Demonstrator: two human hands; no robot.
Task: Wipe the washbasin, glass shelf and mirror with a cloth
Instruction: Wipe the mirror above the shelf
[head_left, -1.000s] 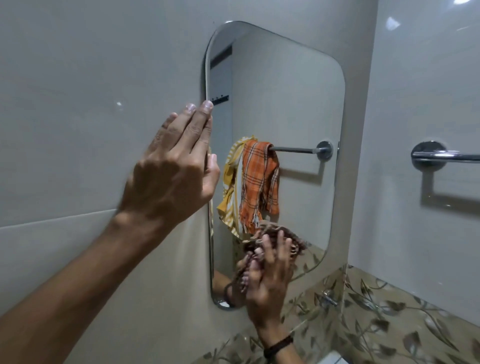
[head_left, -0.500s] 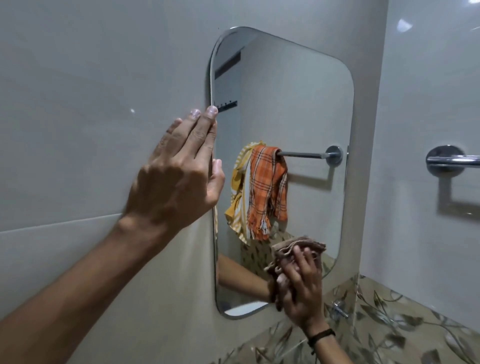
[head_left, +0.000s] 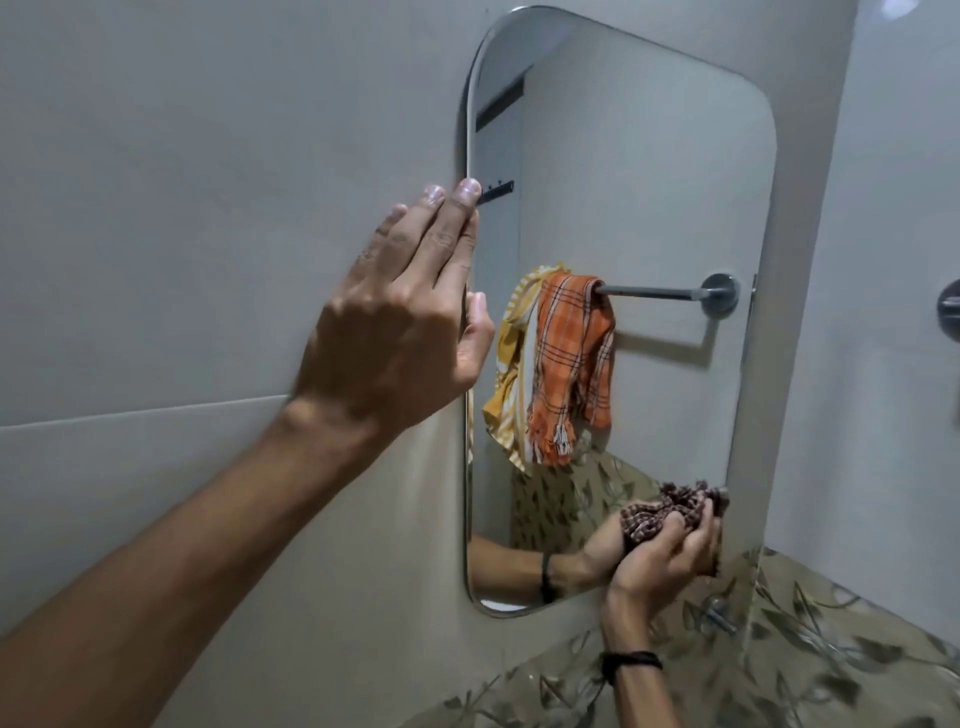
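A rounded rectangular mirror (head_left: 634, 171) hangs on the grey tiled wall. My left hand (head_left: 400, 322) lies flat with straight fingers against the wall at the mirror's left edge, thumb on the glass. My right hand (head_left: 662, 558) grips a bunched brown checked cloth (head_left: 670, 512) and presses it on the mirror's lower right corner. The glass reflects this hand, its forearm, and orange and yellow towels on a rail. The washbasin and glass shelf are out of view.
A chrome towel rail mount (head_left: 950, 309) sticks out from the right wall at the frame's edge. A band of leaf-patterned tiles (head_left: 831, 649) runs below the mirror, with a small metal fitting (head_left: 719, 616) under its lower right corner.
My right hand has slid the cloth along the bottom of the mirror from near the lower left to the lower right corner. My left hand has stayed at the left edge.
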